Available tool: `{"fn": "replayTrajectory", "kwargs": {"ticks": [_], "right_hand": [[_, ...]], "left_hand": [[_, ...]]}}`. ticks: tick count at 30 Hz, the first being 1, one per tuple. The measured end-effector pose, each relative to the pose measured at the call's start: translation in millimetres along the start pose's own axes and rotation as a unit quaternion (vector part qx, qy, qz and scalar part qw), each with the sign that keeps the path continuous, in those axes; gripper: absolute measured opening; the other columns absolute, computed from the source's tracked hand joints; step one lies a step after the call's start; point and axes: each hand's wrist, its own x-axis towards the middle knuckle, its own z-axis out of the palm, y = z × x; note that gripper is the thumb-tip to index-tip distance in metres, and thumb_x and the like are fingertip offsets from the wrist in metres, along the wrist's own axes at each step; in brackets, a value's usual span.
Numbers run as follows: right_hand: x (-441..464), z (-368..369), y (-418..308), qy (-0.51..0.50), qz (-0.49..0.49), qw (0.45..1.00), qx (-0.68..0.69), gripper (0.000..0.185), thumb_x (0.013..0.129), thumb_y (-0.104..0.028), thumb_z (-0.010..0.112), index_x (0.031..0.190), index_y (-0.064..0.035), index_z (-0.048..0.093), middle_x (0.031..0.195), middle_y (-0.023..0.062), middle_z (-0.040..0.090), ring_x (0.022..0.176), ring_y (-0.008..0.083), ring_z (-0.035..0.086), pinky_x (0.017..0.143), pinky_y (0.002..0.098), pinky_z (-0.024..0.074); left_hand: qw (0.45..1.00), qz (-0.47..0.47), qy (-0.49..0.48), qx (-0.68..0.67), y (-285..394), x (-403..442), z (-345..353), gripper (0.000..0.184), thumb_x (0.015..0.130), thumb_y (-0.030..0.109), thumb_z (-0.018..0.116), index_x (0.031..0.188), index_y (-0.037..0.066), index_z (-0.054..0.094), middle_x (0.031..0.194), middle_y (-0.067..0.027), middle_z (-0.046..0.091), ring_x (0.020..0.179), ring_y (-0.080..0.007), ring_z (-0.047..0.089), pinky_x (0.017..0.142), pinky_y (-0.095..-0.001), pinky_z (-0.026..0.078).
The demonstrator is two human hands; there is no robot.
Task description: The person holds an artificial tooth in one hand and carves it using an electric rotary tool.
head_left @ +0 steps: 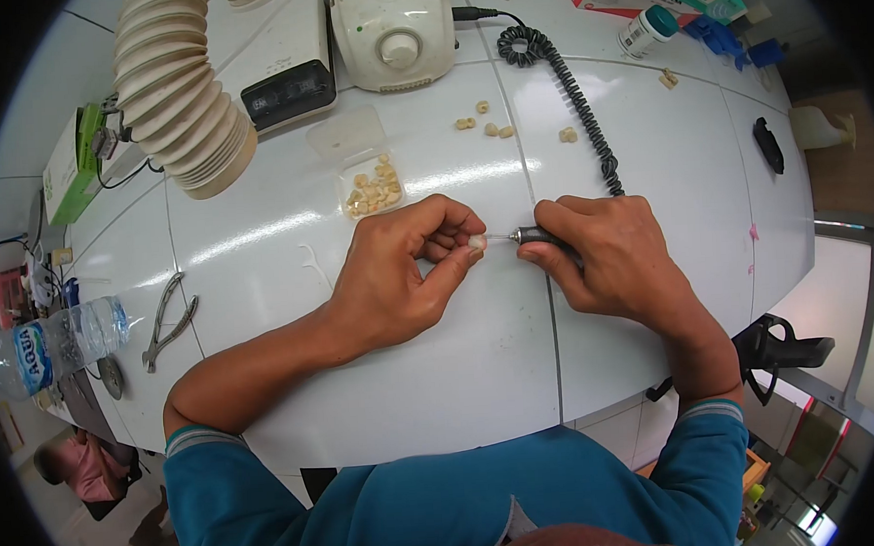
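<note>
Pinched between the thumb and fingers of my left hand (388, 276) is a small whitish tooth-shaped piece (477, 241). My right hand (609, 254) is wrapped round a black rotary handpiece (534, 235). From its metal nose a thin bur (500, 237) points left and reaches the tooth-shaped piece, or very close to it; contact is hard to tell. A coiled black cord (587, 117) runs from behind my right hand towards the control box. Just beyond my left hand stands a clear plastic box (344, 201) with its lid folded back, holding several yellowish tooth-shaped pieces (375, 187).
Loose tooth-shaped pieces (492, 130) lie beyond my hands. A control box (395, 38) and a ribbed suction hose (176, 99) stand at the back. Pliers (168, 322) and a water bottle (55, 342) lie left. A white jar (645, 33) is back right. Another person (87, 469) sits lower left.
</note>
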Motion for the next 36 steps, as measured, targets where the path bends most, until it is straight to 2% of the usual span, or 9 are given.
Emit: {"fn": "replayTrajectory", "kwargs": {"ticks": [36], "right_hand": [[1.0,-2.7,0.7,-0.020,0.000,1.000,-0.009,0.039,0.107,-0.045,0.072,0.096,-0.0074,0.074,0.077,0.0106,0.074,0.063,0.0335,0.071,0.057,0.0457,0.0506]], "left_hand": [[1.000,0.015,0.002,0.010,0.7,-0.2,0.0,0.017,0.108,0.007,0.077,0.119,-0.004,0.072,0.108,-0.0083,0.076,0.099,-0.0115,0.070,0.087,-0.0273,0.060]]}}
